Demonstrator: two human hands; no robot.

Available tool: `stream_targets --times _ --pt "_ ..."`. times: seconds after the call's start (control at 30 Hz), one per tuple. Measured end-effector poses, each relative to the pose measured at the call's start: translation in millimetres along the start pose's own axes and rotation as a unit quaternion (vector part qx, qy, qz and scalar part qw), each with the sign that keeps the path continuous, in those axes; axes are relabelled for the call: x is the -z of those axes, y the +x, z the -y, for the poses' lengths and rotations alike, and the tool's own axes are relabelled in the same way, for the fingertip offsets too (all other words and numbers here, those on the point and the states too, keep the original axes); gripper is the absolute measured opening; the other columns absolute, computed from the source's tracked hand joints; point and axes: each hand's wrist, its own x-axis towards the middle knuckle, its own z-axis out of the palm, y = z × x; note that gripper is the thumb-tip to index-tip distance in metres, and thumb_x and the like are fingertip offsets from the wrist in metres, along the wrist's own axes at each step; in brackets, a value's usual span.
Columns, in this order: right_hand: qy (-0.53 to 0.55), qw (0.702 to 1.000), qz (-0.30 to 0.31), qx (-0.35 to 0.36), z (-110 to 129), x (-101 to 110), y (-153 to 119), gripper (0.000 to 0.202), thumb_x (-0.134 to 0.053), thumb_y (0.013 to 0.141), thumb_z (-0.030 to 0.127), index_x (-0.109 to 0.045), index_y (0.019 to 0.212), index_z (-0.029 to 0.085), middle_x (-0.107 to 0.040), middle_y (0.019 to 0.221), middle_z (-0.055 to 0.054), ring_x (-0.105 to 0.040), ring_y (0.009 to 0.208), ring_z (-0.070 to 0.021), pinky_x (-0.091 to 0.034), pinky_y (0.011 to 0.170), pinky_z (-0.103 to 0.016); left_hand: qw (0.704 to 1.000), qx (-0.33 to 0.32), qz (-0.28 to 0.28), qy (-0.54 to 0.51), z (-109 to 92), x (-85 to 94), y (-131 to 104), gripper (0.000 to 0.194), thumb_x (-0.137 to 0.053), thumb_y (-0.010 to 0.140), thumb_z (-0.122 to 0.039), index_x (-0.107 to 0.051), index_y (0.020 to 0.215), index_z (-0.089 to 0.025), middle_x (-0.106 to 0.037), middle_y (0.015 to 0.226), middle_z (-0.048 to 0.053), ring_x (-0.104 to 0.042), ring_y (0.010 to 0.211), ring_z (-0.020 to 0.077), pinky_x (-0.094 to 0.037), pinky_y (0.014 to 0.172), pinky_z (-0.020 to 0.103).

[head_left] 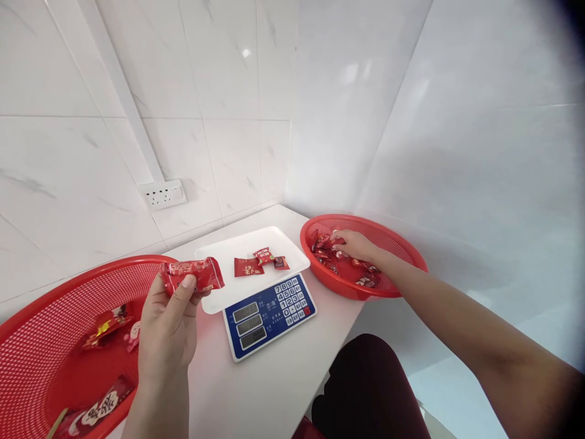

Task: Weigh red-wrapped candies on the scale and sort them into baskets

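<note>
My left hand (pixel 171 311) is closed round a red wrapped packet (pixel 194 274), held up over the inner edge of the left red basket (pixel 27 305). My right hand (pixel 354 244) reaches into the right red basket (pixel 411 277), its fingers pinched on a red packet (pixel 338 241) among several others. Between the baskets stands a scale with a blue keypad panel (pixel 272 317) and a white tray (pixel 274 238). On the tray lie a flat dark red packet (pixel 248 267), a brighter red one (pixel 262 256) and a small dark one (pixel 281 263).
The left basket holds a few packets, including a shiny red and gold one (pixel 107 326) and a long dark red one (pixel 103 408). A white table (pixel 292 378) carries everything. Tiled walls stand behind and to the right, with a socket (pixel 163 194) at the left. My knee shows below.
</note>
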Motion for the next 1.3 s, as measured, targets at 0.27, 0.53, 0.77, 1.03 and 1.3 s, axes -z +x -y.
stream_targets --times 0.27,0.53,0.77,1.03,1.3 --pt "0.022 0.988 -0.055 0.145 63 3 -9 0.019 -0.048 0.082 0.019 -0.061 0.094 0.023 -0.062 0.103 -0.001 -0.057 0.09 -0.018 -0.041 0.077 -0.026 1.0 0.0 -0.006 0.007 1 1.3 0 0.01 -0.068 0.071 -0.025 -0.062 0.08 -0.022 -0.062 0.078 -0.001 -0.058 0.071 0.0117 -0.051 0.067 0.023" --pt "0.043 0.961 -0.058 0.268 120 -6 -16 0.024 -0.043 0.084 0.014 -0.064 0.096 0.018 -0.063 0.102 -0.005 -0.058 0.087 -0.0176 -0.043 0.077 -0.029 1.0 -0.009 -0.004 0.009 -4 -1.8 -2 0.012 -0.067 0.072 -0.025 -0.063 0.083 -0.022 -0.062 0.082 0.0 -0.057 0.074 0.0117 -0.05 0.062 0.02" --pt "0.19 0.943 -0.06 0.267 134 -16 -13 0.012 -0.053 0.079 0.014 -0.063 0.085 0.017 -0.061 0.092 -0.004 -0.059 0.081 -0.0139 -0.046 0.075 -0.027 1.0 -0.008 -0.004 0.005 -4 -2.2 -2 0.012 -0.067 0.072 -0.024 -0.063 0.082 -0.022 -0.062 0.082 0.0 -0.058 0.074 0.0121 -0.05 0.063 0.021" --pt "0.24 0.938 0.016 0.251 140 -30 -13 0.034 -0.054 0.079 0.016 -0.055 0.113 0.02 -0.057 0.118 -0.006 -0.053 0.109 -0.018 -0.04 0.094 -0.034 1.0 -0.014 0.004 0.002 -1 1.1 -1 0.014 -0.068 0.072 -0.023 -0.063 0.084 -0.021 -0.061 0.08 0.0 -0.057 0.072 0.0104 -0.051 0.06 0.018" --pt "0.075 0.977 0.009 0.199 128 -53 -7 0.046 -0.053 0.082 0.033 -0.048 0.125 0.019 -0.053 0.124 -0.012 -0.047 0.115 -0.0276 -0.039 0.093 -0.041 1.0 -0.01 0.004 0.003 0 2.0 0 0.014 -0.069 0.071 -0.024 -0.064 0.084 -0.02 -0.062 0.08 0.0 -0.057 0.072 0.0108 -0.052 0.06 0.018"
